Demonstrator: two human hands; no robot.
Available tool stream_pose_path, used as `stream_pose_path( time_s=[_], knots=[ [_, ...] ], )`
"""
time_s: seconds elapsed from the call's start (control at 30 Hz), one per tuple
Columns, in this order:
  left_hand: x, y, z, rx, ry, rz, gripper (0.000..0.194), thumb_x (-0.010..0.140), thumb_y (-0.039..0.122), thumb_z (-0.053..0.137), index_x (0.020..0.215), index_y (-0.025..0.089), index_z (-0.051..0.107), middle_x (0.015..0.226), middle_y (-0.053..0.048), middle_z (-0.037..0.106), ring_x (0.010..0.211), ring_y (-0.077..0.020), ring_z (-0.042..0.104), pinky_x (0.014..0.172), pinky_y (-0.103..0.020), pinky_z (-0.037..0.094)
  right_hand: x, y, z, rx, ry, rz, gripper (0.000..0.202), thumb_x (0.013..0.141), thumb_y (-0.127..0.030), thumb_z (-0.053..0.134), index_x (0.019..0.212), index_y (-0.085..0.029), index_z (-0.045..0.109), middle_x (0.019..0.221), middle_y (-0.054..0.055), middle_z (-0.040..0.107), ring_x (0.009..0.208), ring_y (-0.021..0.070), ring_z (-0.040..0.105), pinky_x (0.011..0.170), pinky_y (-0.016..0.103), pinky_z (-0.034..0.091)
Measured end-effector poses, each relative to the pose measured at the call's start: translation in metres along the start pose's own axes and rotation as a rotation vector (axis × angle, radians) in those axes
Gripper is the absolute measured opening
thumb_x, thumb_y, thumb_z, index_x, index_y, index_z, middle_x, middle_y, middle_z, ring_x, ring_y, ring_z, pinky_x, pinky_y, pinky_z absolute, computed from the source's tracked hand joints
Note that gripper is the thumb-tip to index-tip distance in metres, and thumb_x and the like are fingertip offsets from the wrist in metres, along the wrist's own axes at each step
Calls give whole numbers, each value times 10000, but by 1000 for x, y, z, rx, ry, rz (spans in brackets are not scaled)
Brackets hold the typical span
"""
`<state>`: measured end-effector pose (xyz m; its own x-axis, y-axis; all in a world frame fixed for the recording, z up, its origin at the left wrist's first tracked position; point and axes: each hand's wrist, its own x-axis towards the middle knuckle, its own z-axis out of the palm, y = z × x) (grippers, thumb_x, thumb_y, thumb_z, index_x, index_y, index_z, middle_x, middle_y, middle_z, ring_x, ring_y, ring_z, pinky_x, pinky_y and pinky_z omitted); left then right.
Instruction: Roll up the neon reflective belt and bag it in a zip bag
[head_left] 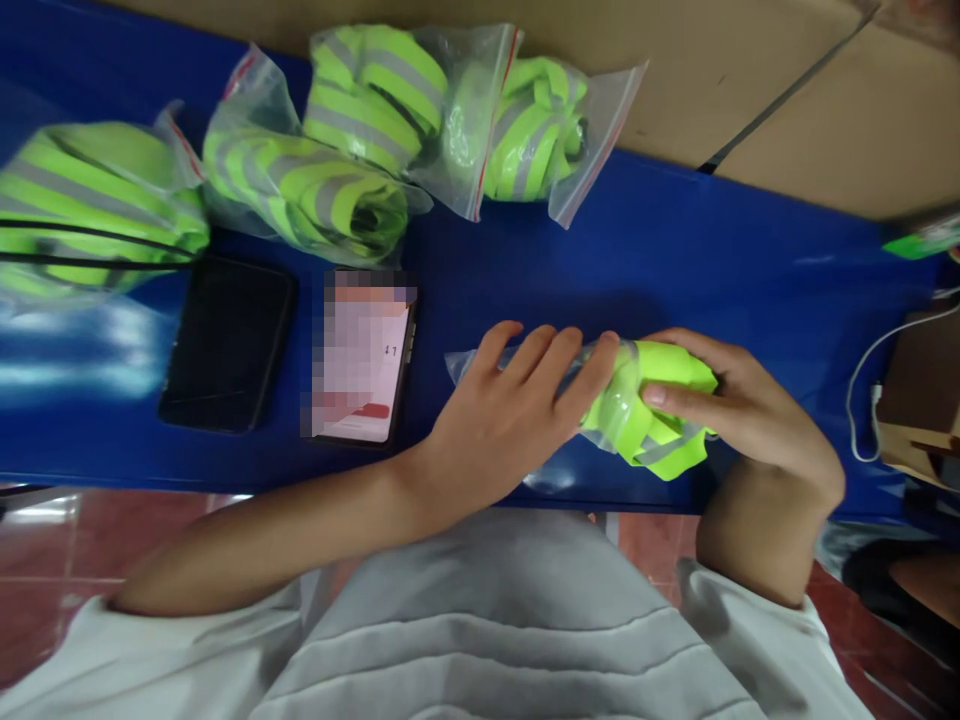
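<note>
A bundled neon-yellow reflective strap (667, 455) with a grey stripe sits partly inside a clear plastic bag (616, 405) above the front of the blue table. My right hand (739, 395) grips the strap's right end, thumb on the near side and fingers behind it. My left hand (517, 410) lies across the bag from the left, its fingers curled over the plastic and its thumb hidden beneath. A corner of the bag (457, 367) sticks out left of that hand.
Several zip bags of similar straps (375, 95) lie along the back left. A dark phone (229, 345) and a lit phone (375, 370) rest left of my hands. Cardboard (675, 80) borders the blue table (750, 260) behind. A white cable (855, 400) hangs at right.
</note>
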<state>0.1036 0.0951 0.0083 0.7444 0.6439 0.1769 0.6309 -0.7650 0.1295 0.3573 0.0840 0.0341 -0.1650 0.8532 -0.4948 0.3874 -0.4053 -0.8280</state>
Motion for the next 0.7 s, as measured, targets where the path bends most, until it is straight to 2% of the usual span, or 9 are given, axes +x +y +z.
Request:
stream_pose_path(
  time_s=[0.1,0.2,0.3,0.37,0.43,0.5,0.6,0.7],
  knots=[
    [-1,-2,0,-53,7,-12,646,969,348,669,1531,132,437,1545,-194,548,1369,-323,582,1151,-508,482,5,4,6,23,30,-64,385,763,-483,880,1023,-226,758,817,-4,711,659,140,644,551,229,532],
    [1,-4,-6,-72,4,3,707,955,349,696,1565,154,395,1500,-171,595,1355,-319,597,1169,-541,477,7,9,6,8,13,-120,398,797,-449,864,1119,-237,767,956,24,754,785,179,699,632,266,579],
    [3,-2,-11,-23,27,40,603,975,281,648,1529,146,452,1449,-163,632,1321,-334,620,1173,-594,469,7,12,6,-17,-31,-145,406,865,-427,813,1224,-250,747,1040,34,766,892,199,719,712,286,595],
    [4,1,-11,-14,61,71,489,1004,254,584,1474,141,516,1413,-153,657,1286,-319,644,1159,-578,487,9,14,8,-24,12,-146,427,902,-438,779,1286,-264,717,1092,33,764,904,183,716,733,277,590],
    [5,4,-6,-25,94,90,437,1019,229,544,1448,148,543,1377,-140,679,1243,-296,668,1132,-543,515,13,15,13,-15,92,-157,428,908,-462,771,1282,-267,696,1065,21,757,832,155,699,677,251,570],
    [6,7,1,-22,96,85,445,1012,201,542,1454,148,539,1373,-141,680,1239,-296,671,1112,-532,528,16,17,18,-2,153,-182,397,887,-479,793,1199,-255,692,980,5,740,758,136,669,615,230,541],
    [8,9,9,-3,59,51,496,987,175,560,1479,130,515,1379,-155,670,1220,-302,677,1074,-512,546,19,19,24,19,198,-202,327,893,-487,788,1085,-239,700,903,-4,719,735,131,652,604,224,523],
    [9,12,10,17,9,-23,560,977,176,568,1526,123,467,1393,-169,661,1208,-298,685,1032,-476,558,19,20,26,17,218,-200,288,954,-491,717,1088,-236,729,884,1,725,718,128,643,600,229,506]
  ],
)
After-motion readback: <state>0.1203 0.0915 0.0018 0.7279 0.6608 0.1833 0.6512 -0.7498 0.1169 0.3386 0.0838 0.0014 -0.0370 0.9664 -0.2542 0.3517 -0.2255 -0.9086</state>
